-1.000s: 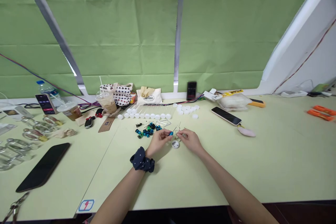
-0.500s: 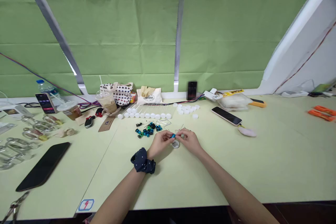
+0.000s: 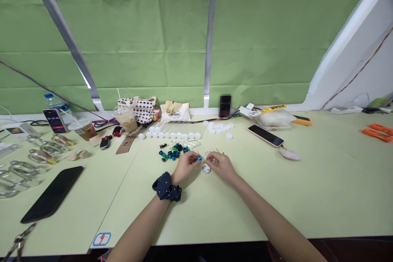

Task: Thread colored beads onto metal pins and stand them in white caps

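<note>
My left hand, with a dark dotted scrunchie on its wrist, pinches a small blue bead at its fingertips. My right hand is closed close beside it, fingertips pinched on a thin metal wire that points at the bead. A small white cap lies on the pale green table just under the two hands. A heap of blue, green and black beads sits to the left of my left hand.
Rows of white caps and a cluster of white caps lie behind the hands. A phone lies at right, a black phone at left with glass vials. Cups, pouches and cables line the green blind. Orange tools rest far right.
The two hands drew close together half a second ago and have now eased slightly apart, still pinching bead and wire. Nothing else has moved.
</note>
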`<state>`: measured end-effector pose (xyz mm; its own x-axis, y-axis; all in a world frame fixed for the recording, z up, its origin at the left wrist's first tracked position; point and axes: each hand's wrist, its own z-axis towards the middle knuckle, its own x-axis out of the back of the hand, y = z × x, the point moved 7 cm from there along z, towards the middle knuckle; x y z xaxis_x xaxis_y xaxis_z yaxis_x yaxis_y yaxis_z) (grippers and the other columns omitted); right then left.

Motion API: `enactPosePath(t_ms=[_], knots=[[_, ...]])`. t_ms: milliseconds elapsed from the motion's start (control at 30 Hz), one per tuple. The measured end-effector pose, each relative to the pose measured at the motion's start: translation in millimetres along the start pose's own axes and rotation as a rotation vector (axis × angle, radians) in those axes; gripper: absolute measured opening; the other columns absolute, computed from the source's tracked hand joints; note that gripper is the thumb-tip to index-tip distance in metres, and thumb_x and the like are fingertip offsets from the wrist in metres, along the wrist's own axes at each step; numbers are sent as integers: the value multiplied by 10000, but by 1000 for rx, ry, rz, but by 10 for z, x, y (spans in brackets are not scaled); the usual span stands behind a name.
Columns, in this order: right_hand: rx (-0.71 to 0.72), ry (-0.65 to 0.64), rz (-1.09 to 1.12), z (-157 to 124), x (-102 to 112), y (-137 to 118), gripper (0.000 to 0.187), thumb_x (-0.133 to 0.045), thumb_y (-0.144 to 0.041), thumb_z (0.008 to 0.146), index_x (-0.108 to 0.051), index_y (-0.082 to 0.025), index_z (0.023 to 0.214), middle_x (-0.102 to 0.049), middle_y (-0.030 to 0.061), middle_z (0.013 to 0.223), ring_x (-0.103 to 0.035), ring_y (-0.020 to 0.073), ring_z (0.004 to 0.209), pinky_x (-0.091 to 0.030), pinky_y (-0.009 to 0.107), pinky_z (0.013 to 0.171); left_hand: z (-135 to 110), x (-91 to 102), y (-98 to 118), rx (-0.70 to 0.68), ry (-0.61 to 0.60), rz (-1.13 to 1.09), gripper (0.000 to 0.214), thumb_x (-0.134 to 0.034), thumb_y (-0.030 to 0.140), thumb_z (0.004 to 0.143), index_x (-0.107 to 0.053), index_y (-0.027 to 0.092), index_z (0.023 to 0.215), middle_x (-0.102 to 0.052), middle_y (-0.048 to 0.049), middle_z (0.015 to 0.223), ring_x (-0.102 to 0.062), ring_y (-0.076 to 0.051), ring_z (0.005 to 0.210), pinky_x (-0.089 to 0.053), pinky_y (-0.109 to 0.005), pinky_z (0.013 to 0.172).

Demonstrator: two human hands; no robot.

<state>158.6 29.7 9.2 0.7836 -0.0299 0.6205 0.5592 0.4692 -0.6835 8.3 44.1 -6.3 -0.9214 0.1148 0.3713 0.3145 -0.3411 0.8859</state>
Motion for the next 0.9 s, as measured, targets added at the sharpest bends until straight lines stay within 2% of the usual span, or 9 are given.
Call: enactPosePath(t_ms=[100, 200, 267, 400, 533, 700, 900], knots=[[-29, 35, 68, 12, -3, 56, 234, -491, -336, 833, -624, -210, 978, -665, 17, 752, -523, 116, 518, -419, 240, 558, -24, -28, 91, -67, -14, 103, 208, -619, 293, 742, -643, 153, 895, -651, -61, 844, -587, -161, 717, -449, -269, 627], [-62, 45, 136, 31, -23, 172, 233, -488, -348, 824, -660, -202, 882, -686, 39, 777, -583, 143, 593, -451, 249, 580, -52, -55, 170, -132, -49, 213, 187, -603, 260, 752, -639, 167, 909, -630, -50, 839, -568, -156, 716, -443, -268, 637], [-144, 76, 218, 43, -18, 311, 252, -500, -377, 806, -659, -183, 840, -686, 53, 752, -583, 148, 566, -459, 250, 537, -65, -44, 197, -163, -53, 308, 170, -591, 239, 759, -637, 175, 909, -620, -49, 845, -560, -163, 738, -442, -280, 670], [-273, 93, 325, 63, -27, 546, 324, -518, -443, 776, -646, -150, 829, -662, 60, 660, -510, 120, 448, -416, 232, 435, -62, 66, 209, -212, 32, 556, 130, -567, 195, 764, -628, 177, 878, -612, -57, 836, -528, -206, 832, -421, -335, 765], [-316, 86, 265, 88, -34, 641, 340, -527, -443, 759, -667, -145, 840, -619, 37, 576, -516, 134, 484, -393, 228, 453, -35, 217, 143, -198, 112, 741, 140, -556, 160, 752, -629, 179, 870, -612, -65, 820, -495, -230, 831, -404, -368, 774], [-307, 185, 102, 173, 71, 631, 310, -503, -402, 760, -683, -166, 849, -552, -4, 502, -474, 132, 457, -363, 237, 480, -58, 459, -4, -166, 124, 830, 147, -588, 146, 723, -655, 200, 842, -609, -72, 837, -479, -254, 871, -389, -384, 778], [-302, 136, -50, 335, 25, 576, 236, -514, -339, 741, -692, -207, 822, -647, 14, 680, -551, 145, 568, -398, 242, 560, -124, 724, -112, -141, 148, 822, 193, -657, 245, 710, -673, 226, 902, -584, -66, 902, -459, -257, 907, -386, -377, 785]])
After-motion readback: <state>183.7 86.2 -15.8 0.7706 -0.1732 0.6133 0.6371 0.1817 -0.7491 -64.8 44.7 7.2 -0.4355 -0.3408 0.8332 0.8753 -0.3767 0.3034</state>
